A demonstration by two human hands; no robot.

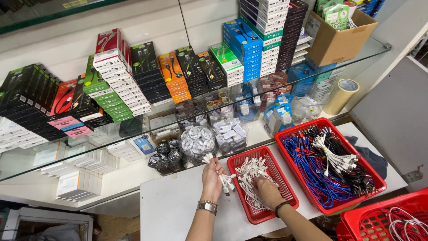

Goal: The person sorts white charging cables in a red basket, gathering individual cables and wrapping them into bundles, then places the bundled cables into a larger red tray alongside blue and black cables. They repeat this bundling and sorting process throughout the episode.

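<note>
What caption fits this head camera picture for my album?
Left hand holds a bunch of white cables; right hand digs in a small red basket.

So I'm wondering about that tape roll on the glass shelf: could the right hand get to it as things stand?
Probably yes, with a stretch. The right hand is down in the small red basket; the tape roll stands at the glass shelf's open front edge, beyond the large red basket, with nothing covering it.

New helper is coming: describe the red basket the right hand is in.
On the white counter stand red plastic mesh baskets. The right hand reaches into the small red basket nearest the left hand. It holds only white cables, unlike its larger neighbour's blue and black ones.
</note>
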